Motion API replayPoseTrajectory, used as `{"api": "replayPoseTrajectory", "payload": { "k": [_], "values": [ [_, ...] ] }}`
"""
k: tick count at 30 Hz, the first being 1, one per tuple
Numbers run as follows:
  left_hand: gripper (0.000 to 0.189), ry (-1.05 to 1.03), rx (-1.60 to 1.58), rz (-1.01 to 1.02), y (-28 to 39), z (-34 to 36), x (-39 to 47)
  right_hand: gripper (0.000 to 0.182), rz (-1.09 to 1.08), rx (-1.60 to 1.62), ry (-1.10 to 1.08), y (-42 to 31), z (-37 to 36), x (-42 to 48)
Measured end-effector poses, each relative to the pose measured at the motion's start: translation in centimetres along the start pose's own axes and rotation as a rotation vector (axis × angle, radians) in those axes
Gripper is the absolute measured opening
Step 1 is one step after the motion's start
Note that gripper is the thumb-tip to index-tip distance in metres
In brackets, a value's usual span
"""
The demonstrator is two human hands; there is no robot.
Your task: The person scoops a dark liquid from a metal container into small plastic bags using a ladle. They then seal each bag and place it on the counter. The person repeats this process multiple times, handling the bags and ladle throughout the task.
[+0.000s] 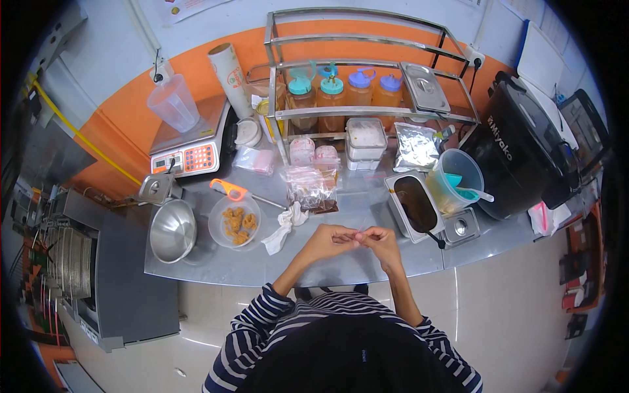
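My left hand [330,241] and my right hand [382,244] meet by their fingertips above the near part of the steel counter. A thin, clear piece of plastic [362,227], perhaps a small bag, is pinched between the fingers of both; its shape is hard to make out. Left of them lie a crumpled white tissue [281,233] and a round translucent bowl [216,231] with several pieces of fried food [239,224]. Beyond my hands are packed clear plastic bags [312,186]. To their right a steel pan [415,204] holds dark sauce and a black-handled utensil.
An empty steel bowl [173,231], orange-handled tool [229,189] and digital scale [184,157] stand left. Squeeze bottles [331,100] line a metal rack [344,114]. At right are a translucent jug [454,179], a steel lid [460,227] and a black Miyako appliance [511,152].
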State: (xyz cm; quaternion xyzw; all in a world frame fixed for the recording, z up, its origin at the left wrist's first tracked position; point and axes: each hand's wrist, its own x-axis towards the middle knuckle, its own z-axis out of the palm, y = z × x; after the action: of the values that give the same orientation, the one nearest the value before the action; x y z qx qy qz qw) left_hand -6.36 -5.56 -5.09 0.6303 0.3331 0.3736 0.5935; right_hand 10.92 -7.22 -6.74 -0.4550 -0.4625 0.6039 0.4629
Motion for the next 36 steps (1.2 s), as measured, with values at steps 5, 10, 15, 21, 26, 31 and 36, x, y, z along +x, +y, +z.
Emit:
{"api": "replayPoseTrajectory", "payload": {
  "k": [5, 10, 15, 21, 26, 31, 36],
  "values": [
    [0.024, -0.011, 0.088, -0.122, -0.4, -0.2, 0.1, 0.01, 0.034, -0.023, -0.012, 0.6, 0.7, 0.3],
    [0.018, -0.04, -0.132, -0.244, -1.9, -1.4, 0.5, 0.011, 0.046, 0.02, -0.052, 1.0, 0.5, 0.5],
    [0.021, 0.121, 0.136, -0.113, -2.5, -0.5, 0.3, 0.014, -0.128, -0.24, -0.003, 1.0, 1.1, 0.4],
    [0.021, 0.045, 0.437, 0.039, -0.7, -1.3, 0.3, 0.017, -0.224, -0.492, 0.056, 0.3, 1.8, 0.1],
    [0.02, 0.126, 0.861, 0.224, -1.4, -0.6, 0.7, 0.01, -0.389, -0.787, 0.294, 0.1, 3.5, -0.1],
    [0.024, 0.337, 0.929, -0.046, -0.5, -0.2, 1.0, 0.007, -0.504, -1.019, 0.471, 0.6, 2.6, 0.6],
    [0.025, 0.28, 0.824, -0.009, 0.0, 0.2, 1.9, 0.012, -0.68, -0.815, 0.359, -0.2, 2.6, 0.5]
  ]
}}
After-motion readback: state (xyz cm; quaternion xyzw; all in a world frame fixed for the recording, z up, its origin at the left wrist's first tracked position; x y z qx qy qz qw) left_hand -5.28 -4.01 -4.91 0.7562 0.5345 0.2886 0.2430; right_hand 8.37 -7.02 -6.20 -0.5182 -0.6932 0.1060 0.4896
